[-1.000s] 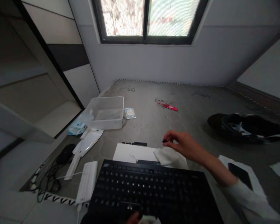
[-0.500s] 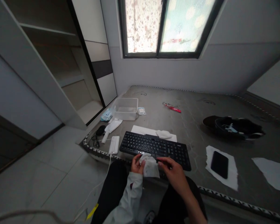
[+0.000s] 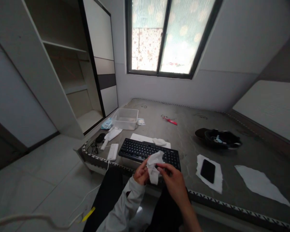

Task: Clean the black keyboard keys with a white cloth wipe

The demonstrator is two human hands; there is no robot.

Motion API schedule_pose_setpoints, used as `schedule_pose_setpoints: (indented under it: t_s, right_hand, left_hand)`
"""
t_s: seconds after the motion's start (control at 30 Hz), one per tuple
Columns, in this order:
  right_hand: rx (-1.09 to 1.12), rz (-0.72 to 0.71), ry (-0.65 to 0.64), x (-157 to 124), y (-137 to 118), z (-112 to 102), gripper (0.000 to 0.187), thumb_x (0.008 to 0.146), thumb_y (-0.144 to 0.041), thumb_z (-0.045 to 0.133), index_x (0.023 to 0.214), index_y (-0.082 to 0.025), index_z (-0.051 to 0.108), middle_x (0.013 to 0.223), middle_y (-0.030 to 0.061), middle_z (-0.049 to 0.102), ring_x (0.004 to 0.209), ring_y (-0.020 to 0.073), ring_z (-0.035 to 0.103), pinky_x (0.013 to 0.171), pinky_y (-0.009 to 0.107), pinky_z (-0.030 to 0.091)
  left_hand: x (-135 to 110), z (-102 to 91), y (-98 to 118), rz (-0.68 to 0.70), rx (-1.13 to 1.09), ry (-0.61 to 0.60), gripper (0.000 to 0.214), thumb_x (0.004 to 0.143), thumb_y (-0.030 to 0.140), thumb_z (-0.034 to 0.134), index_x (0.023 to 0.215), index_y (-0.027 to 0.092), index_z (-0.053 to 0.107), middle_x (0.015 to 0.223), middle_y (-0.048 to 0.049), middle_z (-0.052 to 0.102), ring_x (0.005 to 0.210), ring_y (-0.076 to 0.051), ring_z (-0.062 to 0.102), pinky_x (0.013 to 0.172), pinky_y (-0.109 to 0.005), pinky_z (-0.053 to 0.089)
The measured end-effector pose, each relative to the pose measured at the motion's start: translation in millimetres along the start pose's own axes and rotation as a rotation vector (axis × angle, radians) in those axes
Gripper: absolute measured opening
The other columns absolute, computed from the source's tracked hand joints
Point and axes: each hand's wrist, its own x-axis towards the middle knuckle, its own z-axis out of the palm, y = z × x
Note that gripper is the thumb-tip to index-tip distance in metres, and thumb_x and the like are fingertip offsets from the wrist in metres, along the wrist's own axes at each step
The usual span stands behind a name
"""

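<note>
A white wipe point(image 3: 154, 162) is bunched in my left hand point(image 3: 142, 173), whose fingers close on its left side. My right hand point(image 3: 171, 178) pinches a small dark piece point(image 3: 157, 166) against the wipe; its kind is too small to make out. Both hands are just in front of the black keyboard point(image 3: 137, 149), over its near edge, and the wipe covers part of the keys. Beneath the keyboard's far side lies a white sheet point(image 3: 141, 138), with a folded white wipe point(image 3: 159, 141) on it.
Left of the keyboard are a white power strip point(image 3: 113, 152), a black mouse point(image 3: 100, 138) and a clear plastic box point(image 3: 126, 120). To the right lie a black phone point(image 3: 207, 170) on a white cloth, another white cloth point(image 3: 261, 183) and a dark cap-like item point(image 3: 219, 138). A red item point(image 3: 170, 120) lies farther back.
The view has swung to the right. The wipe is now raised over the keyboard's near edge, and my right hand has come in against it with the small dark piece.
</note>
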Motion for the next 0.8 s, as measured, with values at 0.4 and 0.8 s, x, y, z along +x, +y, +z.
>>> schedule_pose_setpoints:
  t_s: [0.4,0.8]
  right_hand:
    - [-0.013,-0.215,0.049,-27,12,-5,0.030,0.093,-0.040,0.047,0.105,-0.024,0.069,0.097,0.0079,0.077,0.089,0.0233,0.074,0.079,0.028,0.057]
    - [-0.197,-0.476,0.515,-3,-7,-18,0.040,0.096,-0.053,0.048,0.115,-0.025,0.068,0.119,0.0111,0.068,0.103,0.0251,0.068,0.087,0.034,0.058]
  left_hand:
    - [-2,26.8,9,0.178,0.791,0.133,0.027,0.067,0.043,0.074,0.078,0.020,0.081,0.070,-0.0032,0.078,0.064,-0.020,0.069,0.062,-0.025,0.053]
    - [32,48.2,68,0.352,0.969,0.029,0.044,0.080,0.057,0.054,0.088,0.022,0.080,0.073,-0.0062,0.076,0.071,-0.025,0.070,0.076,-0.030,0.054]
